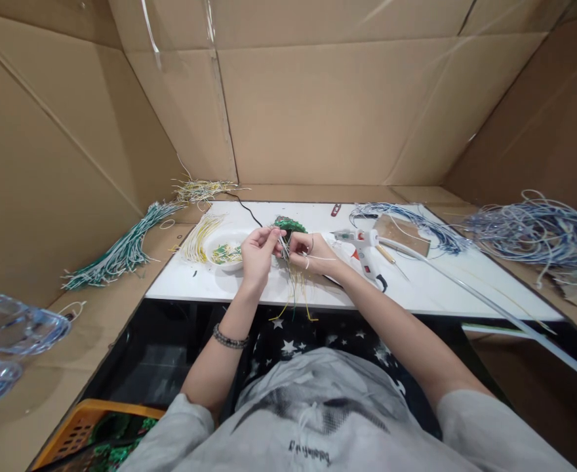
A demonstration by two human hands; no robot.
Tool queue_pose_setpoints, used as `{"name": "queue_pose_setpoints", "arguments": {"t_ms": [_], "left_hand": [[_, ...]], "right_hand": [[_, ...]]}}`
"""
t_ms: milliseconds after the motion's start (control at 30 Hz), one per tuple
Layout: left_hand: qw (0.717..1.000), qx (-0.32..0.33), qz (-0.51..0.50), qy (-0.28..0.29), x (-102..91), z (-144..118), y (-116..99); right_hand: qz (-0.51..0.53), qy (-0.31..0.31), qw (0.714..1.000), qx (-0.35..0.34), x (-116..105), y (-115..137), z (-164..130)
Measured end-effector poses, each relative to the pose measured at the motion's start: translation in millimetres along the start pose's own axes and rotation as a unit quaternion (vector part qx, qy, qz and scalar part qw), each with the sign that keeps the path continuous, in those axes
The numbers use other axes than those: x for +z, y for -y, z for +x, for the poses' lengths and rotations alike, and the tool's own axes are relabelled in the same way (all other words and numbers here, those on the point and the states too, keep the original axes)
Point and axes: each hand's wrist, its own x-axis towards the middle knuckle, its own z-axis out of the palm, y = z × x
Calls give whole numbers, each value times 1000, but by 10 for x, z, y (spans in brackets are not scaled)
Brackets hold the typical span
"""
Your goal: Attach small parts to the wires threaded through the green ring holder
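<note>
Pinching thin, white, wire-like strands (285, 246) with left fingers (271, 236) and right fingers (298, 242) above the flat white counter (204, 286); apparently arranging or twisting, calling next for steady tension.

smooth plastic-looking strands (284, 248) between the left hand (259, 252) and right hand (317, 252), smooth surface (436, 292) beneath them, matt cardboard wall (338, 118) beyond, plastic glue gun (364, 241) beside the right hand, glossy clear plastic container (20, 331) well left of both
</note>
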Motion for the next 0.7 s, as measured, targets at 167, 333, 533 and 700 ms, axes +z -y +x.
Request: {"name": "queue_pose_setpoints", "arguments": {"t_ms": [167, 333, 533, 700], "left_hand": [[1000, -11, -2, -3, 6, -5, -20], [1000, -9, -7, -2, -11, 3, -16], [1000, -9, 9, 12, -16, -2, -13], [1000, -6, 14, 15, -2, -4, -63]], "right_hand": [[-4, 14, 1000, -1, -1, 5, 10], [2, 14, 1000, -2, -4, 17, 11], [10, 13, 1000, -2, -11, 16, 4], [32, 6, 999, -2, -14, 8, 9]]}}
